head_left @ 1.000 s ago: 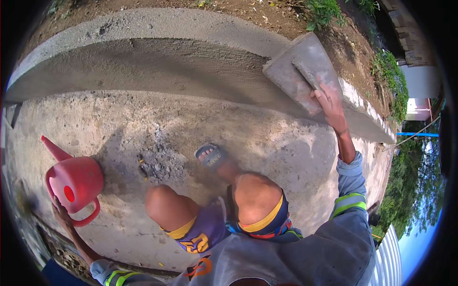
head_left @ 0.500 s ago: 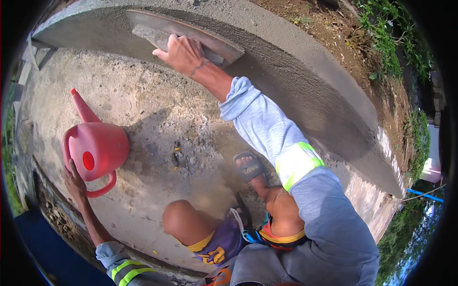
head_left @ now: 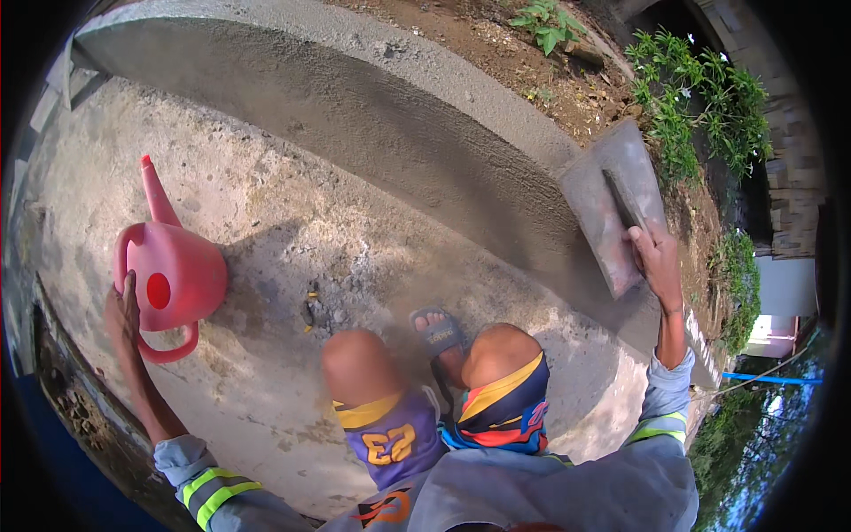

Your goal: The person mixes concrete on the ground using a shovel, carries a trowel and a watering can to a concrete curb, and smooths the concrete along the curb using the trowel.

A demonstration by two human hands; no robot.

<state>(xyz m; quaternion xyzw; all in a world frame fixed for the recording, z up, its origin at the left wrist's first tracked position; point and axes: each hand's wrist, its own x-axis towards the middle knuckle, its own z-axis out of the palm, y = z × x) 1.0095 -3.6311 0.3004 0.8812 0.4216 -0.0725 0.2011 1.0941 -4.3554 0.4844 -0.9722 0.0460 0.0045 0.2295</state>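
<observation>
In my right hand (head_left: pixel 658 259) is a flat rectangular plastering float (head_left: pixel 592 199), its bar handle gripped between fingers and thumb. The float lies tilted against the right part of a low curved wall (head_left: pixel 381 111) coated in damp grey mortar. Part of that wall is hidden behind the float. Off to the left, my left hand (head_left: pixel 122 306) is closed round the handle of a pink watering can (head_left: pixel 191 275). The can's long spout points away from me, and a round red opening shows on its near side.
Rough concrete ground (head_left: pixel 275 372) lies under me, with grey mortar crumbs (head_left: pixel 341 297) in front of my knees. Bare soil (head_left: pixel 479 53) and a leafy bush (head_left: pixel 700 106) border the wall's far side. A blue pipe (head_left: pixel 771 379) sticks out at the right.
My right hand has carried the float from the far left part of the wall to its right part. My left hand stays at the watering can.
</observation>
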